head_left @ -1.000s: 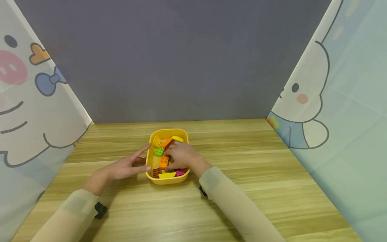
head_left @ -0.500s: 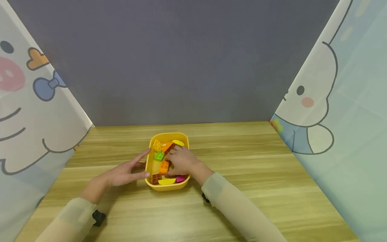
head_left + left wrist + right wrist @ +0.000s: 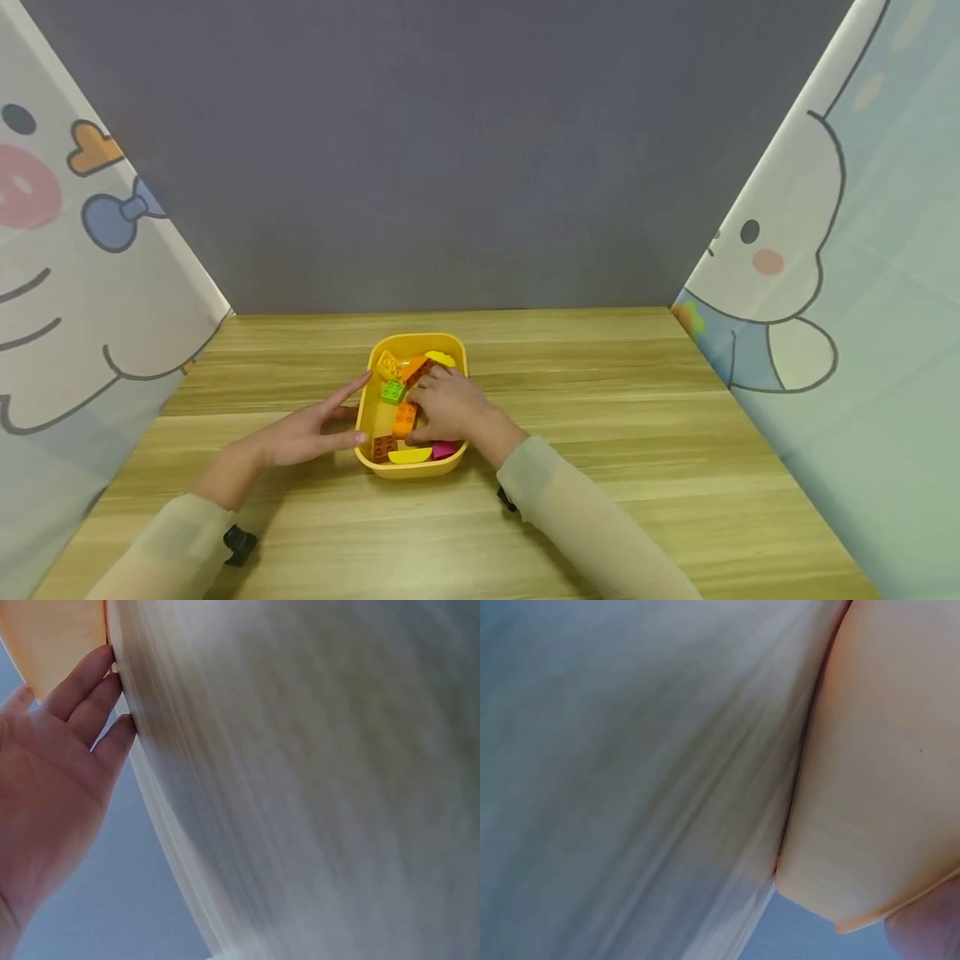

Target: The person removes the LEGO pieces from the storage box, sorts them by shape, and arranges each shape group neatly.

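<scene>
A yellow plastic box (image 3: pixel 408 471) with toy building bricks in it stands on the table. My left hand (image 3: pixel 307 432) is at its left side, thumb and forefinger spread along the rim. In the left wrist view, extended fingers (image 3: pixel 86 686) reach the box's wall (image 3: pixel 60 634). My right hand (image 3: pixel 453 407) reaches over the right rim into the box, fingers bent down among the bricks. Beside its thumb lies an orange brick (image 3: pixel 405 419), and a green brick (image 3: pixel 392 392) is just beyond. Whether it grips a brick I cannot tell; the palm hides that. The right wrist view mostly shows the box's outer wall (image 3: pixel 877 765).
Also in the box are a yellow brick (image 3: pixel 387 365), a brown brick (image 3: pixel 385 447), a yellow half-round piece (image 3: pixel 410 456) and a magenta piece (image 3: pixel 444 451). The wood-grain table (image 3: pixel 600 433) meets a dark back panel (image 3: pixel 450 167). Cartoon-printed cloth (image 3: pixel 885 375) hangs at both sides.
The head view has shifted a little. Lately the box has slid slightly left and nearer along with both hands. The right hand stays inside among the bricks; the left stays at the rim.
</scene>
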The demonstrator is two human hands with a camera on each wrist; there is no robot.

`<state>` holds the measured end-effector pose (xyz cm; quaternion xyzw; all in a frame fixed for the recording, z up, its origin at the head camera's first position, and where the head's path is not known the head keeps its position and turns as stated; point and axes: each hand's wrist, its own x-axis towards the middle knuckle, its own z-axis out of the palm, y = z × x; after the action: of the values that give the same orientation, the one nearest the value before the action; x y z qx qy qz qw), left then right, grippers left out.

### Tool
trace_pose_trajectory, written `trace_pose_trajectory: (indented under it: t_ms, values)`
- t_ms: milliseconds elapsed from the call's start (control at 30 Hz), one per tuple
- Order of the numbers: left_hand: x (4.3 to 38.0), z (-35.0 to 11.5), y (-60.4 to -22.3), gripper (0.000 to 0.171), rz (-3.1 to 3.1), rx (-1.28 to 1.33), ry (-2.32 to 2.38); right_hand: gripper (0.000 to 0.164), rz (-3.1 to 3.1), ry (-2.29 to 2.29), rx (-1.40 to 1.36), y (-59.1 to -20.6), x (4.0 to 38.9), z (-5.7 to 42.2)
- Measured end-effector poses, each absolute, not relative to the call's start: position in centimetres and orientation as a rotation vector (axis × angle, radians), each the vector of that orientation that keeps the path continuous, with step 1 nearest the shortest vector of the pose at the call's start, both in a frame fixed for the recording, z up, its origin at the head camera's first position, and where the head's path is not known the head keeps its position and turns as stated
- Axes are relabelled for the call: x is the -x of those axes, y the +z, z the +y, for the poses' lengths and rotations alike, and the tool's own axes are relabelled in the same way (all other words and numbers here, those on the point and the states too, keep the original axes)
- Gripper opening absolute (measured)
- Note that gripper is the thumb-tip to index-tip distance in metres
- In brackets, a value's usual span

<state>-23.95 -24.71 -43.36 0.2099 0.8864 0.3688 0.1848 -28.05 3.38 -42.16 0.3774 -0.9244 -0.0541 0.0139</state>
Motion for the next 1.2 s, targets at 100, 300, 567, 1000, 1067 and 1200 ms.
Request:
trace_pose_trajectory:
  t_ms: [100,300,567,1000,1067,1200]
  values:
    - [24.2,-24.7,-43.3,0.087,2.498,-0.599,1.05,0.066,-2.854,-0.115,-1.173,-41.9,28.3,3.5]
    - [24.6,-24.7,-42.9,0.087,2.496,-0.589,1.068,0.065,-2.804,0.144,-1.201,-40.7,29.0,4.2]
    - [24.6,-24.6,-42.7,0.087,2.496,-0.566,1.044,0.067,-2.828,0.963,-1.175,-38.2,29.7,7.8]
    - [24.1,-24.8,-42.9,0.088,2.512,-0.55,1.008,0.065,-2.661,1.512,-1.037,-38.1,30.6,13.6]
    - [24.0,-24.8,-43.0,0.088,2.507,-0.543,1.008,0.065,-2.661,1.521,-1.024,-38.4,30.7,14.4]
    - [24.0,-24.7,-43.2,0.087,2.499,-0.533,1.007,0.064,-2.665,1.557,-0.966,-38.9,30.8,16.1]
